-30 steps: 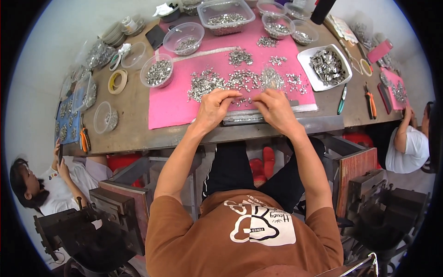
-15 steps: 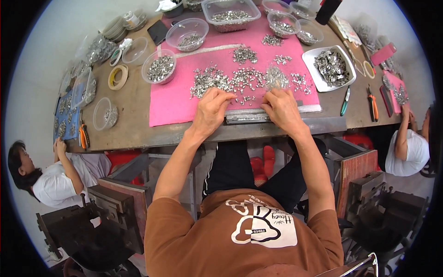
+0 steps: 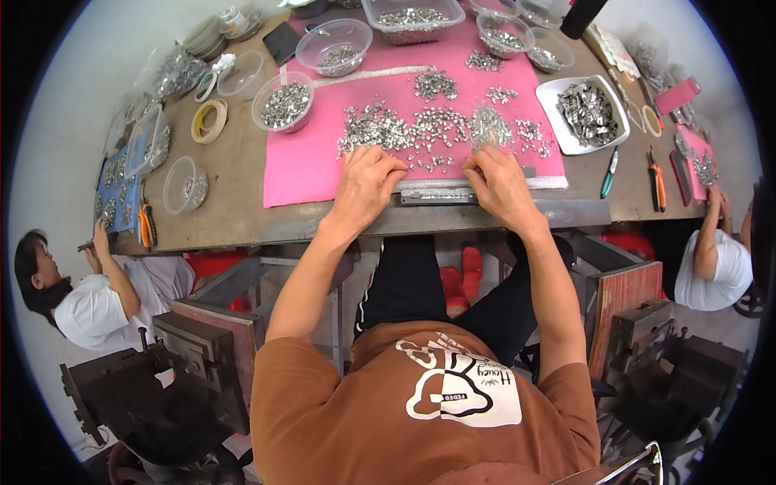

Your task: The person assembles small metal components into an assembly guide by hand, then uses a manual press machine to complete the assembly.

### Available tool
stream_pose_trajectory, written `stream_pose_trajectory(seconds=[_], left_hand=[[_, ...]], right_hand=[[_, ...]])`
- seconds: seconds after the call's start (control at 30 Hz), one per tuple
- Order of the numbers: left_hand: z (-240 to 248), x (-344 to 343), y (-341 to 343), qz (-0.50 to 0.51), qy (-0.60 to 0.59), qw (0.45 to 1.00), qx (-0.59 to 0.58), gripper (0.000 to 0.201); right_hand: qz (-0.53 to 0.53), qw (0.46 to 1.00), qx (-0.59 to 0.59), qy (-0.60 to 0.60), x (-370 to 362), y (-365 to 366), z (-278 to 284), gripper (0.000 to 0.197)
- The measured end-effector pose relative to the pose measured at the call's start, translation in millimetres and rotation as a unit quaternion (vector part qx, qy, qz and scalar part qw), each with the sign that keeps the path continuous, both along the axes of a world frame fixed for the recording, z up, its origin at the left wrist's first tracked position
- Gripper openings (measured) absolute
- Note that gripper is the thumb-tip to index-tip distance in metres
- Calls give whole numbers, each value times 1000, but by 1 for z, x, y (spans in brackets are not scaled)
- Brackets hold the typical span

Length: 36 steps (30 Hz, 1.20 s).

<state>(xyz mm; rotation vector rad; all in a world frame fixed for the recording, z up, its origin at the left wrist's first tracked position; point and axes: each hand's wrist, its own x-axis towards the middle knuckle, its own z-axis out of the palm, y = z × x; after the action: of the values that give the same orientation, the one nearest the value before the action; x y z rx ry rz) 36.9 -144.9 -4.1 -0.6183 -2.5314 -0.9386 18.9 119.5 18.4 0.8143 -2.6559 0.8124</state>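
A heap of small silvery metal parts lies scattered across the middle of a pink mat, in the upper centre of the frame. Both hands rest palm down at the mat's near edge. The left hand has its fingers curled onto the nearest parts; the right hand does the same just beside it, fingers bent over parts at the heap's lower right. Whether either hand pinches a piece cannot be told. Between and just below the hands lies a long grey metal strip along the mat's edge.

The mat covers a brown worktable. Clear plastic bowls holding more metal parts stand along the mat's upper left edge, and a white square tray of parts sits to the upper right. A roll of tape lies at the left; orange-handled pliers lie at the right.

Another person in white sits at the lower left of the table, and one more at the right edge. Dark metal machines stand on the floor below.
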Motion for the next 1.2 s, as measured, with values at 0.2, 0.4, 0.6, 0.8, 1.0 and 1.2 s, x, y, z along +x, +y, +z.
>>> stream_pose_trajectory(seconds=[0.2,0.4,0.6,0.8,1.0,1.2], left_hand=[[7,-1,5,-11,28,998,-49,8],[8,17,13,-3,-76,991,114,8],[-6,36,29,5,-111,976,187,6],[-12,36,36,-28,-51,983,175,7],[-8,37,39,-34,-34,983,179,10],[-4,43,43,-7,47,994,99,14]], right_hand=[[62,991,-112,-28,33,-26,10,7],[57,991,-125,1,35,-35,-1,8],[55,993,-100,26,35,-40,-6,11],[47,992,-105,43,36,-42,-11,12],[42,992,-116,38,35,-43,-13,13],[52,990,-97,93,42,-43,-11,14]])
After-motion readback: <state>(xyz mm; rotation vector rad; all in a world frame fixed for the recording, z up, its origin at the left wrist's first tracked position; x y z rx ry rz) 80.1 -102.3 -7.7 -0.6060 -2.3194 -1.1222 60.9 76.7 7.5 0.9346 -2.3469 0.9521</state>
